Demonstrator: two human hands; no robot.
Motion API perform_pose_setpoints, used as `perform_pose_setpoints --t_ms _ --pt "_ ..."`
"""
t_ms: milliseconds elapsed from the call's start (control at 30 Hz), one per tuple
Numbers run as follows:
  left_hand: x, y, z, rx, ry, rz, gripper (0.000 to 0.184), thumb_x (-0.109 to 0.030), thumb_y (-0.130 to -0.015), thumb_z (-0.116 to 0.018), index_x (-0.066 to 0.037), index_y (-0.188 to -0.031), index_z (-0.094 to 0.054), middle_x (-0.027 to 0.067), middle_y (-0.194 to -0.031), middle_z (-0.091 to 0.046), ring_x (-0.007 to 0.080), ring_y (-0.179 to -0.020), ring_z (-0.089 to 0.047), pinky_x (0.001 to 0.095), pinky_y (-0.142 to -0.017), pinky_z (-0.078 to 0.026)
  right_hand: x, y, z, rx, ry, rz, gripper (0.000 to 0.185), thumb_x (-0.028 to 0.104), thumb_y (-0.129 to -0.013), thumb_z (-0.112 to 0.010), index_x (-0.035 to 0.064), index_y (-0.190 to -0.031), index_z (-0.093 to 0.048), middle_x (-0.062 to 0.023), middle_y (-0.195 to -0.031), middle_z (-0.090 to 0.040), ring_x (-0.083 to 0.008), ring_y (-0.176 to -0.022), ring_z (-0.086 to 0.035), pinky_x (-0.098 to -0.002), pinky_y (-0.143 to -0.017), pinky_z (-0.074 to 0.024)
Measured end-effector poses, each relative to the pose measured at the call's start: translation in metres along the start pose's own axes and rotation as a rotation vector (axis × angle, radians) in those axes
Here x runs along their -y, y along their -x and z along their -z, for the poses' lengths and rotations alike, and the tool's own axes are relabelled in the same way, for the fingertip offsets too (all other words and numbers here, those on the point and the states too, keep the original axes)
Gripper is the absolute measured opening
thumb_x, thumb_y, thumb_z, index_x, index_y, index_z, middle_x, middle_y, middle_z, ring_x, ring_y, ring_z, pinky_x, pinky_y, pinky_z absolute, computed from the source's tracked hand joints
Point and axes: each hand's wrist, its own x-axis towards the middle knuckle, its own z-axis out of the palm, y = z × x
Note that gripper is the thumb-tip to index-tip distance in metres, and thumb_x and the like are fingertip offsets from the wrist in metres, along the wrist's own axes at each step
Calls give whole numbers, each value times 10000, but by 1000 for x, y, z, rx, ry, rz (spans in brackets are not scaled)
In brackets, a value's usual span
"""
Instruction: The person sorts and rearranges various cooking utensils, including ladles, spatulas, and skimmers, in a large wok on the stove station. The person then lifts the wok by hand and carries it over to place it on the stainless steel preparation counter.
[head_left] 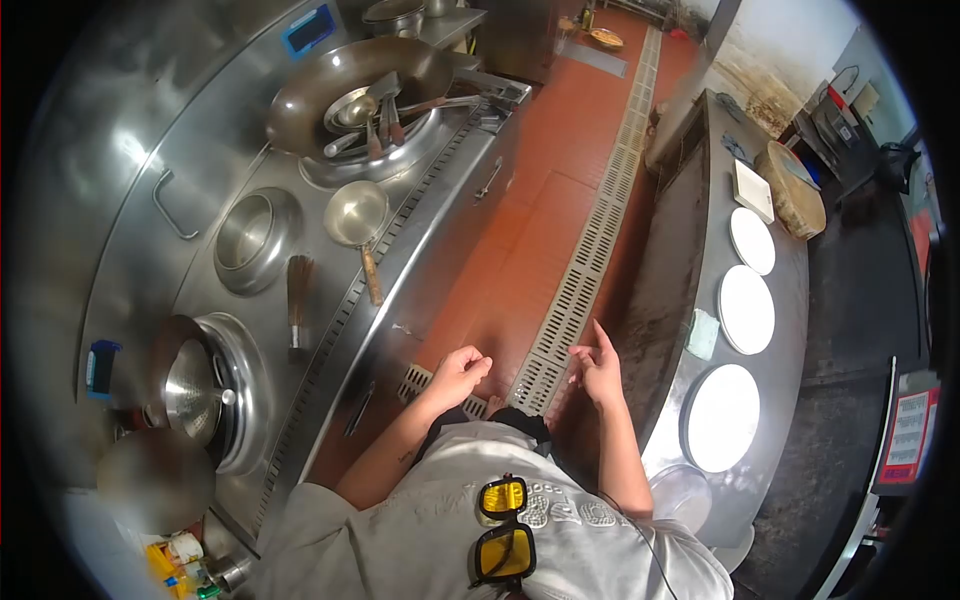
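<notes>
My left hand [461, 375] hangs in front of my body over the red floor, its fingers curled in; whether anything is inside is hidden. To the right, my right hand [597, 366] is raised with the index finger stretched out and the other fingers loosely bent, holding nothing. Neither hand touches a surface. Left of my left hand is the steel stove counter, with a ladle [357, 214] and a brush [299, 300] lying on it. Nearest my right hand on the right-hand counter are a folded cloth [703, 334] and a white plate [722, 418].
A large wok [290, 105] holding ladles and spatulas sits at the upper left, a steel pot [244, 230] below it. More white plates [747, 310], a square dish [754, 191] and a wooden block [795, 200] line the right counter. A drain grate [590, 245] runs along the floor.
</notes>
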Motion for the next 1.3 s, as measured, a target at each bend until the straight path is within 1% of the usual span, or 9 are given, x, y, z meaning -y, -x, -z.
perform_pose_setpoints --t_ms 67,167,200,300,333,633,867,1233,1300 --pt "-2 -9 -4 10 7 -24 211 -199 -957 -601 -45 -815 -576 -7 -736 -582 55 -651 -524 226 -587 -427 -2 -8 8 46 21 54 653 -140 -906 -370 42 -1515 -219 -152 -1113 -612 -122 -647 -583 -259 -593 -512" --pt "-5 -27 -5 14 16 -50 196 -185 -952 -604 -37 -825 -582 0 -748 -589 61 -654 -532 228 -595 -435 -14 -28 15 84 -36 100 705 -177 -846 -316 49 -1510 -248 -154 -1145 -595 -135 -695 -591 -283 -672 -531" --pt "-8 -34 -4 16 17 -58 191 -180 -950 -605 -34 -828 -584 2 -752 -592 63 -655 -534 228 -598 -438 -1 -28 13 80 -31 64 684 -181 -819 -309 16 -1475 -320 -169 -1194 -584 -155 -780 -622 -299 -745 -542" --pt "-16 -57 0 22 89 -55 198 -180 -924 -619 -23 -807 -589 11 -706 -593 87 -648 -546 261 -601 -444 2 -51 17 112 -39 48 602 -166 -829 -307 -43 -1411 -397 -184 -1219 -584 -176 -845 -646 -311 -801 -547" --pt "-21 -66 2 33 98 -60 201 -182 -927 -615 -22 -808 -589 11 -709 -593 86 -650 -545 259 -605 -444 8 -58 17 109 -28 41 546 -173 -814 -297 -78 -1325 -464 -156 -1189 -606 -190 -896 -648 -320 -843 -538" --pt "-43 -181 21 119 106 -6 230 -228 -962 -590 -26 -856 -608 4 -767 -608 65 -681 -547 229 -613 -454 59 -159 13 0 -68 38 379 -115 -881 -376 -89 -1217 -550 -124 -1030 -660 -177 -819 -656 -306 -771 -554" --pt "-91 -256 63 78 137 -37 217 -215 -962 -589 -25 -858 -594 13 -792 -613 72 -705 -551 240 -622 -461 126 -253 -20 86 8 69 365 -114 -880 -375 -66 -1187 -568 -101 -1002 -667 -172 -787 -651 -291 -740 -545" --pt "-84 -255 151 -348 462 7 125 -142 -925 -604 -22 -897 -585 8 -785 -595 70 -681 -532 230 -627 -444 176 -357 -121 380 66 95 301 -67 -887 -413 -29 -1118 -601 -117 -1009 -670 -183 -812 -653 -294 -740 -528" --pt "-85 -249 164 -448 439 64 115 -135 -917 -605 -22 -906 -584 11 -786 -597 74 -686 -537 231 -627 -445 185 -373 -138 438 39 127 242 -18 -935 -459 -28 -1130 -603 -104 -988 -673 -163 -789 -643 -276 -728 -524"
